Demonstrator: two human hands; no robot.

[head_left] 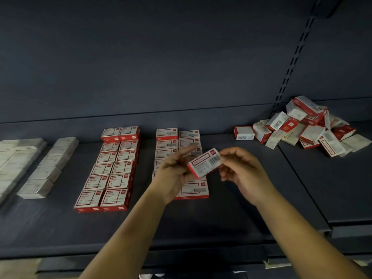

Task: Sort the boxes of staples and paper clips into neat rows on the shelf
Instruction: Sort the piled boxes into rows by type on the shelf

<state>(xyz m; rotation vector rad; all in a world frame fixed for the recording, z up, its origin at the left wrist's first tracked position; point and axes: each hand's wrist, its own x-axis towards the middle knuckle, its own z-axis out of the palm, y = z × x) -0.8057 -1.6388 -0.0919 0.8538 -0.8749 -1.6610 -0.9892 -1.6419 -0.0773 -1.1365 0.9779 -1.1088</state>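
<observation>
Nearest, both forearms rise from six o'clock to meet mid-frame, where the left hand [174, 171] pinches the near end of a red-and-white box [205, 163] and the right hand [240, 168] grasps its far end, holding it in the air over the right-hand double row [177, 146]. If either grip slips, I judge the box could drop and knock that row askew. Farther off at two o'clock, the unsorted pile [310, 127] looks loosely heaped and could slide when picked from.
</observation>
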